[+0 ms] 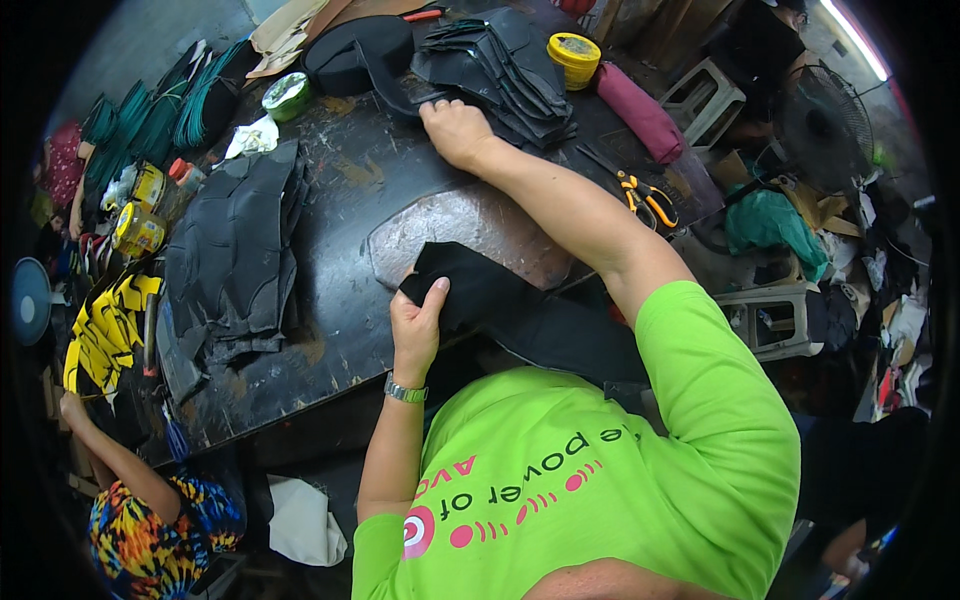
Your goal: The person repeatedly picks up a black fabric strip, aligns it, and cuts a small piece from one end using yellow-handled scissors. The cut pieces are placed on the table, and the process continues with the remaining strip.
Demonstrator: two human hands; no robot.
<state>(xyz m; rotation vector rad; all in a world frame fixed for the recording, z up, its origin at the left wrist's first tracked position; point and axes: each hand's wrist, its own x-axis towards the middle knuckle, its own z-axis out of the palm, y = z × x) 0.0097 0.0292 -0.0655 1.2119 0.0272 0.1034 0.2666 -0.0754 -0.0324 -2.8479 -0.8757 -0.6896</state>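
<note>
My left hand point(415, 325) is closed on the edge of a black fabric piece point(520, 305), thumb on top. That piece drapes right across the table's near edge, over my lap. With my right arm stretched over the table, my right hand point(458, 135) has its fingers closed at the end of a black strip point(385, 88). The strip comes off a wide black roll point(358, 52) at the back. Beside that hand lies a stack of cut black panels point(490, 75). Between my hands a worn metal slab point(465, 235) lies on the dark table point(345, 265).
More black panels point(235, 250) are piled at left, near yellow tins point(138, 228) and yellow-black pieces point(108, 325). Orange-handled scissors point(650, 200), a maroon roll point(638, 112) and a yellow tub point(573, 60) sit at right. Another person's arm point(125, 455) reaches in at lower left.
</note>
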